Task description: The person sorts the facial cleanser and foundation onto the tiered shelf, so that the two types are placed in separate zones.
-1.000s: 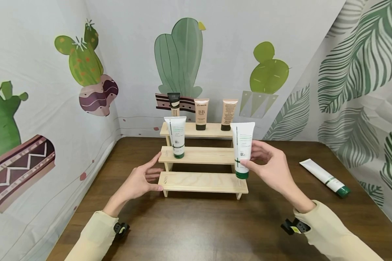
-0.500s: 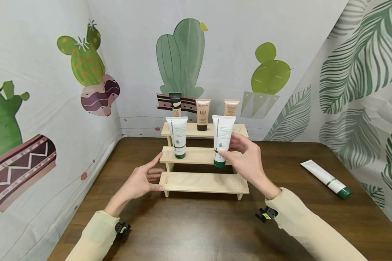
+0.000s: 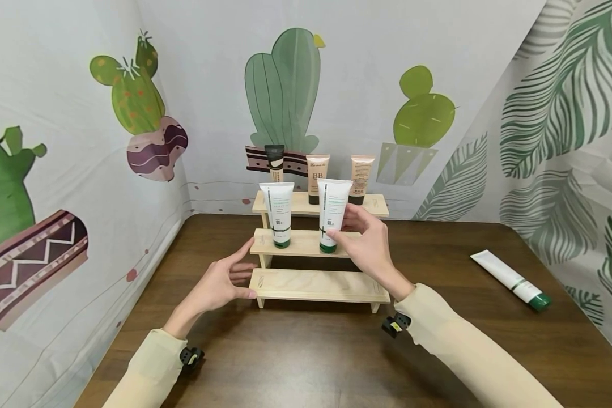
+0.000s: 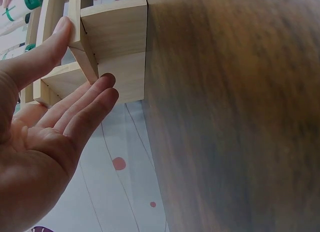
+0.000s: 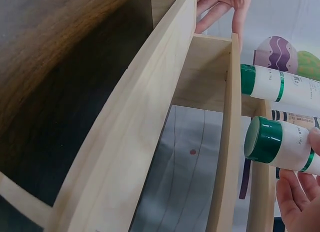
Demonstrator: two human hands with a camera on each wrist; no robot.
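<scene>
My right hand (image 3: 365, 242) pinches a white squeeze tube (image 3: 334, 209) with a green cap between thumb and fingers. The tube is upright, cap down and close over the middle step of a three-tier wooden display stand (image 3: 316, 283). In the right wrist view its green cap (image 5: 263, 140) shows right by the step's edge. A matching white tube (image 3: 279, 212) stands at the left of that step. My left hand (image 3: 219, 285) rests at the stand's left end, fingers fairly straight; in the left wrist view its thumb (image 4: 59, 39) is at the bottom step's edge.
On the top step stand a black-topped tube (image 3: 274, 161), a beige BB cream tube (image 3: 316, 170) and another beige tube (image 3: 361, 175). A third white tube (image 3: 510, 279) lies on the brown table (image 3: 296, 351) at right. A cactus-print cloth (image 3: 209, 113) hangs behind.
My right hand has carried the white tube leftward and down, from the stand's right end to over the middle step. My left hand has kept its place at the stand.
</scene>
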